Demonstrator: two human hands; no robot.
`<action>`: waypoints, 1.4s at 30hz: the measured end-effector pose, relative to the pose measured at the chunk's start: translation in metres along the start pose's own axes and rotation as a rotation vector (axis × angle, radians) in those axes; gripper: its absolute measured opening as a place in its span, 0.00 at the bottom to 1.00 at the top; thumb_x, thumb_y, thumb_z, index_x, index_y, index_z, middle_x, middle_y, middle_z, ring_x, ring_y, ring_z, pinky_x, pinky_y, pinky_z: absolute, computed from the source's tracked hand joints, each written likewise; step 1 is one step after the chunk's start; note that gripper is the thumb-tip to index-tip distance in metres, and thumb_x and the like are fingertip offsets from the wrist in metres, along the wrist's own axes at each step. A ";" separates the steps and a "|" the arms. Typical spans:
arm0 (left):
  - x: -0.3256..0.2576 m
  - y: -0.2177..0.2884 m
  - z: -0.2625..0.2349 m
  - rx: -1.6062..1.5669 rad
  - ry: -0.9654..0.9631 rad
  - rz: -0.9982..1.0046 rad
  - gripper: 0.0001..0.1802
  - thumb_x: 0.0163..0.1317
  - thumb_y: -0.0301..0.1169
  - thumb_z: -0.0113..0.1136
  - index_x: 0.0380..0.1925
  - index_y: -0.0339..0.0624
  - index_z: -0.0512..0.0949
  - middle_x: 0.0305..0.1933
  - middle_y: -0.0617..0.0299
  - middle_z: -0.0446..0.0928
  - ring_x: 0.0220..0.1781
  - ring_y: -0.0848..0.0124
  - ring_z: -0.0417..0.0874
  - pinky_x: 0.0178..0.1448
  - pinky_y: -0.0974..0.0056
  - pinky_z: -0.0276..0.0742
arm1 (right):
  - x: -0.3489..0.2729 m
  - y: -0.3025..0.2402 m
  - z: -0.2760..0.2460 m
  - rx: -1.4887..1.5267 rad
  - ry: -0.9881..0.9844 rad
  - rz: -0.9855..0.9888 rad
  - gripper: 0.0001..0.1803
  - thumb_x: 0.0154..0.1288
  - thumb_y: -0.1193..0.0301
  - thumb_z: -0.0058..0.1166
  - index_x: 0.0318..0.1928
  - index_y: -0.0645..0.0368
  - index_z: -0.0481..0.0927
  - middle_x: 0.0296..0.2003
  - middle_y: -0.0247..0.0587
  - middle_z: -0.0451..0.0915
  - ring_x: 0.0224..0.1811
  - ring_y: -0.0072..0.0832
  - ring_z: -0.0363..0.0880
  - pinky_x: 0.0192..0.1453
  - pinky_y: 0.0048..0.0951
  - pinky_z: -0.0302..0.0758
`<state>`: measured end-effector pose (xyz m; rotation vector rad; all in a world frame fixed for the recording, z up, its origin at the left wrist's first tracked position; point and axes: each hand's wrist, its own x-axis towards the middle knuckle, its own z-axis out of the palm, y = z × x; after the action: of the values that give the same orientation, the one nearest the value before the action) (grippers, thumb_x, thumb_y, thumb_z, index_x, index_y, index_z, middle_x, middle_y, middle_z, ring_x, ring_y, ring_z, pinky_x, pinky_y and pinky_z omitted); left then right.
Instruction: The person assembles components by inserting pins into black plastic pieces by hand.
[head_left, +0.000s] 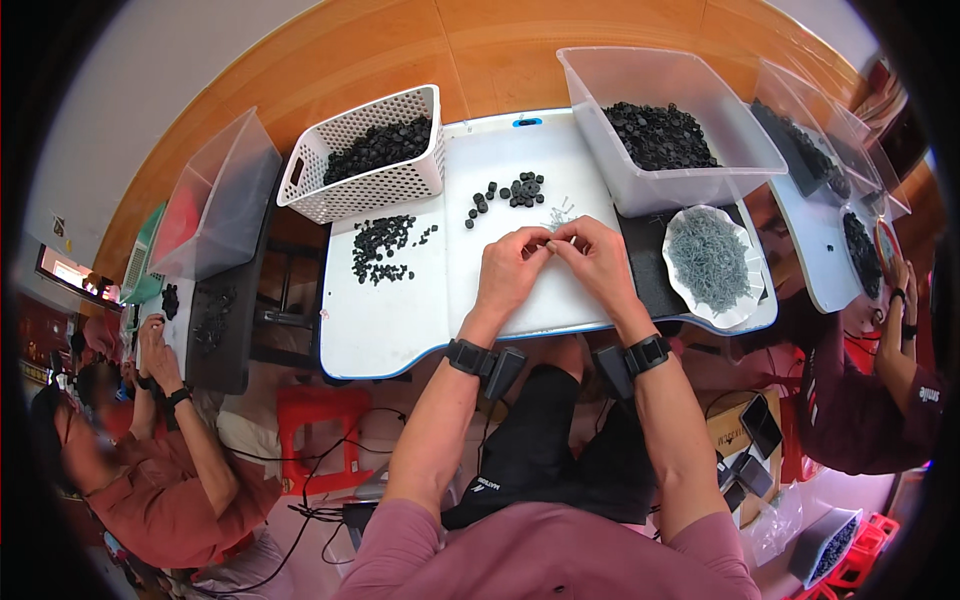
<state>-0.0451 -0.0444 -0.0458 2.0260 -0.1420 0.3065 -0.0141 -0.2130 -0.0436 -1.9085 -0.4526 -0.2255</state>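
Note:
Over the white table (pixel 390 335), my left hand (pixel 510 268) and my right hand (pixel 596 262) meet fingertip to fingertip. Both are closed in a pinch, and whatever lies between the fingers is too small or hidden to name. Just beyond my right hand lies a little heap of silvery screws (pixel 560 213). Farther off, small round black parts (pixel 524 189) sit in a loose group. A larger scatter of small black pieces (pixel 380 243) covers the table's left side. To the right of my right hand, many grey screws (pixel 708 258) fill a white scalloped dish (pixel 734 318).
A white perforated basket (pixel 365 197) and a clear plastic bin (pixel 690 187), both holding black parts, stand along the back. Co-workers sit on either side, one with hands (pixel 158 355) raised at the left. A red stool (pixel 320 400) and cables are below the table.

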 end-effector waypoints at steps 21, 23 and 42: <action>0.003 -0.004 -0.001 -0.057 0.093 0.159 0.14 0.64 0.23 0.70 0.50 0.40 0.86 0.49 0.63 0.87 0.43 0.73 0.85 0.44 0.68 0.79 | 0.002 0.011 -0.002 0.154 0.053 0.115 0.10 0.65 0.74 0.66 0.45 0.62 0.90 0.34 0.39 0.90 0.30 0.20 0.82 0.38 0.27 0.79; 0.008 -0.001 -0.004 -0.153 0.211 0.055 0.13 0.65 0.24 0.68 0.51 0.39 0.86 0.49 0.61 0.87 0.43 0.73 0.85 0.46 0.67 0.81 | 0.002 0.008 -0.001 0.133 0.086 0.121 0.09 0.65 0.74 0.66 0.45 0.62 0.90 0.34 0.39 0.90 0.30 0.21 0.82 0.38 0.27 0.79; 0.118 -0.024 -0.057 0.607 -0.113 -0.127 0.10 0.62 0.32 0.66 0.39 0.44 0.92 0.40 0.50 0.90 0.45 0.54 0.91 0.54 0.53 0.84 | 0.001 0.001 -0.003 0.067 0.131 0.075 0.09 0.62 0.74 0.67 0.42 0.62 0.89 0.35 0.42 0.90 0.27 0.28 0.81 0.35 0.31 0.78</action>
<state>0.0651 0.0208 -0.0097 2.6427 0.0162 0.1632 -0.0123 -0.2157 -0.0423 -1.8288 -0.2968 -0.2808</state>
